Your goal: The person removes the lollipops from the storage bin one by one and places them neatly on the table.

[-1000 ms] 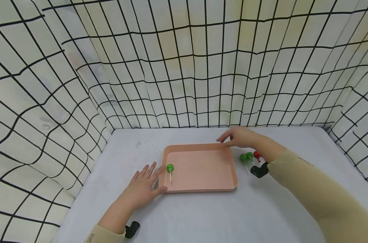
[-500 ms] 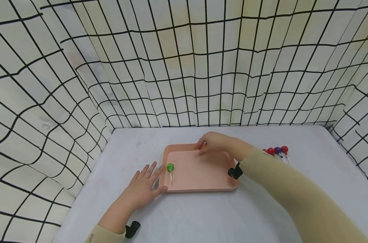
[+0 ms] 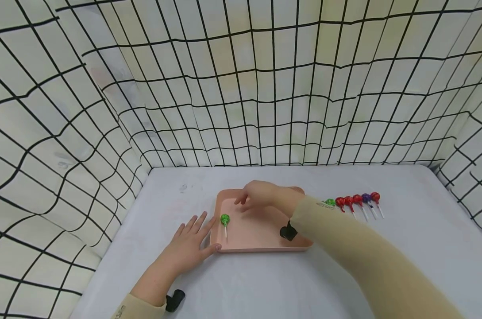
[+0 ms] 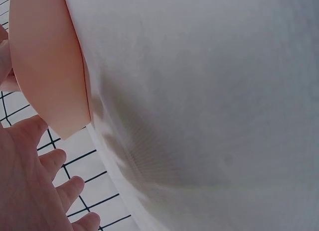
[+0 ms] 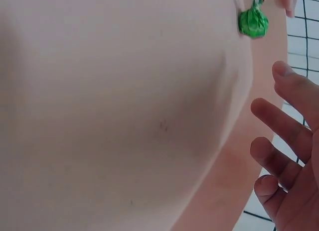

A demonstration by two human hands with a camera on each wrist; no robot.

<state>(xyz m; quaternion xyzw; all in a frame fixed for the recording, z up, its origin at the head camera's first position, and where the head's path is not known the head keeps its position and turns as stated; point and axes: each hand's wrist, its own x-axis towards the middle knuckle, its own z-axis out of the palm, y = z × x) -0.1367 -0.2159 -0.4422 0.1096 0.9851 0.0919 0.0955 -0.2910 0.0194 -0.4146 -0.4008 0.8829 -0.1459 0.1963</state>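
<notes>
A pink tray (image 3: 264,239) lies on the white table, with one green lollipop (image 3: 225,219) at its left end, stick toward me. My left hand (image 3: 189,243) rests with spread fingers at the tray's left edge, thumb by the front left corner. Over the tray's back part hovers my right hand (image 3: 260,195), its fingers loosely bent and holding nothing. In the right wrist view the green lollipop (image 5: 253,23) is apart from those fingers (image 5: 279,121). The left wrist view has the tray's side (image 4: 50,66) beside my left fingertips.
Right of the tray lies a row of lollipops: red ones (image 3: 358,199), a purple one (image 3: 366,198) and a green one (image 3: 330,202), partly behind my right sleeve (image 3: 344,230). Black-gridded white cloth walls (image 3: 264,88) rise behind and beside the table.
My right hand has moved left from the tray's back right corner to above the tray, uncovering more of the lollipop row. My left hand has stayed put.
</notes>
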